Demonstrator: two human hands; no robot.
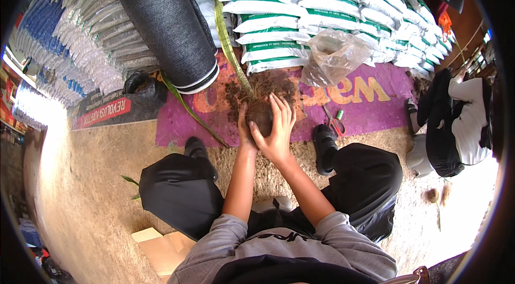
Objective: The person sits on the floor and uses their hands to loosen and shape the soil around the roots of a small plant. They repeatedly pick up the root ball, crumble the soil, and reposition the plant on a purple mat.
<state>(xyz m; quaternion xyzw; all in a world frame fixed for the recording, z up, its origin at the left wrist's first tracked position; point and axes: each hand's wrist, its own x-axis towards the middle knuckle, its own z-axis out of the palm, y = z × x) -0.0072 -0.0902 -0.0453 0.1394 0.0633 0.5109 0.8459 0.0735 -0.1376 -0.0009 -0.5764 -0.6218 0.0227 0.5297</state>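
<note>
Between my two hands is a dark root ball point(259, 114) of soil and fine roots, with a long yellow-green leaf point(227, 36) rising from it. My left hand point(245, 126) cups its left side, while my right hand point(276, 127) wraps over its right side. Loose dark soil point(235, 95) lies around it on a purple printed sheet point(374, 115). Another long leaf point(199, 119) lies to the left. Red-handled scissors point(337, 129) and a small green cylinder point(339, 115) rest to the right.
A dark roll point(166, 29) leans at the upper left beside stacked bags. White-and-green sacks point(271, 18) are piled behind a crumpled clear bag point(331, 58). A black bag point(142, 93) sits left. Another person point(464, 120) squats at right. Cardboard point(163, 249) lies lower left.
</note>
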